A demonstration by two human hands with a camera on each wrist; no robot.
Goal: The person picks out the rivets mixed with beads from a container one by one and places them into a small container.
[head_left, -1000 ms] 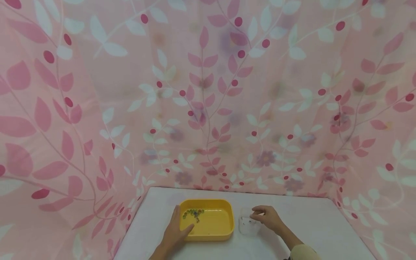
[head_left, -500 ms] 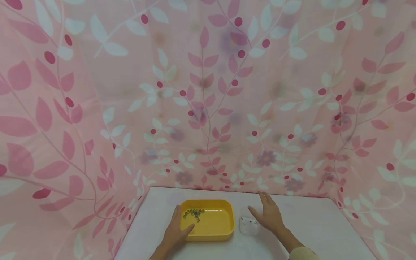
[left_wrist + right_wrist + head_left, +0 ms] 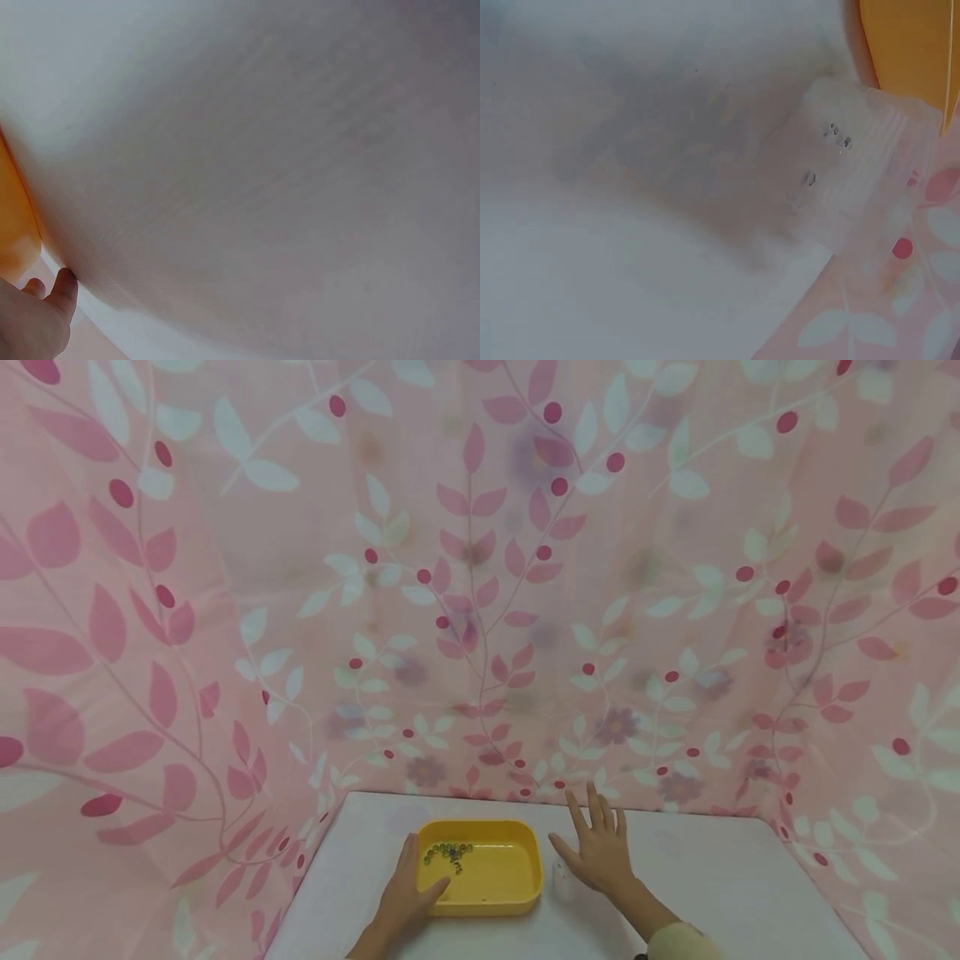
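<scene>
The yellow tray is sitting on the white tabletop in front of you, with a small cluster of beads lying in its far left corner. Your left hand is resting on the tray's near left rim, its fingers lying loosely together with the thumb reaching just inside the wall; in the left wrist view only a fingertip and a sliver of the tray's orange-yellow side are showing. Just beside the tray's right side a small clear plastic container is standing, with a few tiny dark bits lying inside it. Your right hand is hovering above and slightly behind that container, its fingers straight and spread apart, holding nothing, and from the head view it is hiding most of the container. A pink curtain printed with leaves and berries is closing in the tabletop at the back and on both sides.
</scene>
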